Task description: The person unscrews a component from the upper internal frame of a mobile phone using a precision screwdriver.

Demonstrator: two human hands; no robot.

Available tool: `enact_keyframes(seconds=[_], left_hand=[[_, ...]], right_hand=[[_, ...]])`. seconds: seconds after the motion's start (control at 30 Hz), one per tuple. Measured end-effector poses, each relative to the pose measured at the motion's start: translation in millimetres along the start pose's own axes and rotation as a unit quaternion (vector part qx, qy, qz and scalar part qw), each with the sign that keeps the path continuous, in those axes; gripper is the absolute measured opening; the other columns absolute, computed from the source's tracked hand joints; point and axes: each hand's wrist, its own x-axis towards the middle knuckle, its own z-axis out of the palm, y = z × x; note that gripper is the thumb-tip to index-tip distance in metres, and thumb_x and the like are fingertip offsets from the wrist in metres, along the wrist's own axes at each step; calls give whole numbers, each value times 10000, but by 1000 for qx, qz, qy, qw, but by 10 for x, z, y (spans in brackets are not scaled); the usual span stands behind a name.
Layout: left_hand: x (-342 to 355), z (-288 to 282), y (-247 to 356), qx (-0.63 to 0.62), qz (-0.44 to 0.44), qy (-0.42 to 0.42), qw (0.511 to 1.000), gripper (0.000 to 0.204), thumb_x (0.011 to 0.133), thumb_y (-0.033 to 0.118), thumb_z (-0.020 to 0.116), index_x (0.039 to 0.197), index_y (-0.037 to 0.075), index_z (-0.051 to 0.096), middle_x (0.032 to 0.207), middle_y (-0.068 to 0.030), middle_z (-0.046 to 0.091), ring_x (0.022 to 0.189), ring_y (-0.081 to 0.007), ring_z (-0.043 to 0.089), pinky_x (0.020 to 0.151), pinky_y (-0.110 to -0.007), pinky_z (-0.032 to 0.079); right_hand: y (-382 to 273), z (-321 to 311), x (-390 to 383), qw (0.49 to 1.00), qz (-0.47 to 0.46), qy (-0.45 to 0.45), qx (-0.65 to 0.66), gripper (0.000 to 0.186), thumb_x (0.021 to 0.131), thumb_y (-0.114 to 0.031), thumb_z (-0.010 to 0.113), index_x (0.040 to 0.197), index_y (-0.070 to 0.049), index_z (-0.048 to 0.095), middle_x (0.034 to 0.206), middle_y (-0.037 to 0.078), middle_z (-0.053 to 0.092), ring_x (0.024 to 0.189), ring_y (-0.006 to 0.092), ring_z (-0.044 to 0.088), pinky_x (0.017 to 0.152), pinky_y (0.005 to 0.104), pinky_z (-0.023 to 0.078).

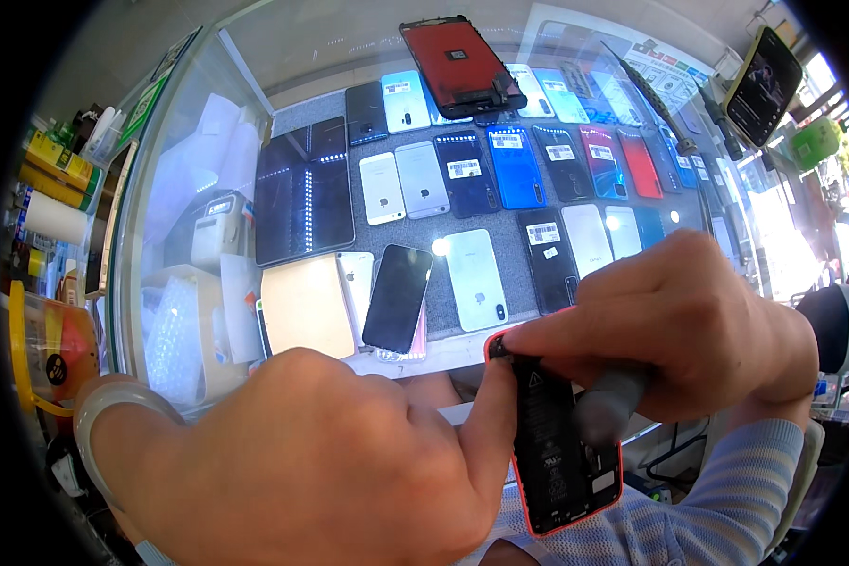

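Observation:
An opened phone (557,462) with a red frame, its black battery and inner parts bare, tilts in front of the counter. My left hand (321,462) is closed on its left edge, with a fingertip near the upper left corner. Above the phone is my right hand (679,330), its fingers curled and a fingertip pressed at that same corner. A dark grey tool handle (613,404), blurred, sticks out from under the right hand; its tip is hidden. My fingers cover much of the phone's upper right part.
Beyond my hands stretches a glass display case with rows of phones and a black tablet (307,193). On its glass top lie a red-backed screen panel (457,66) and a thin screwdriver (653,99). A lit phone (764,85) stands at the far right, a yellow-rimmed tub (42,349) at left.

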Motion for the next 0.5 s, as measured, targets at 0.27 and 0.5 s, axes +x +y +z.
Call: enact_keyframes(seconds=[0.27, 0.5], left_hand=[[-6, -8, 7, 1, -6, -10, 1000, 633, 718, 339, 765, 1161, -99, 651, 453, 6, 454, 357, -131, 471, 335, -301, 291], [-6, -1, 8, 15, -1, -6, 1000, 581, 763, 335, 727, 1141, -102, 661, 454, -3, 464, 361, -136, 484, 336, -304, 307]], right_hand=[[-13, 21, -7, 1000, 9, 2, 7, 442, 690, -84, 793, 1117, 2, 716, 674, 38, 628, 555, 179, 642, 454, 291, 442], [-70, 26, -21, 1000, 20, -9, 9, 461, 680, -57, 753, 1134, 3, 701, 693, 46, 643, 582, 228, 657, 485, 323, 479]])
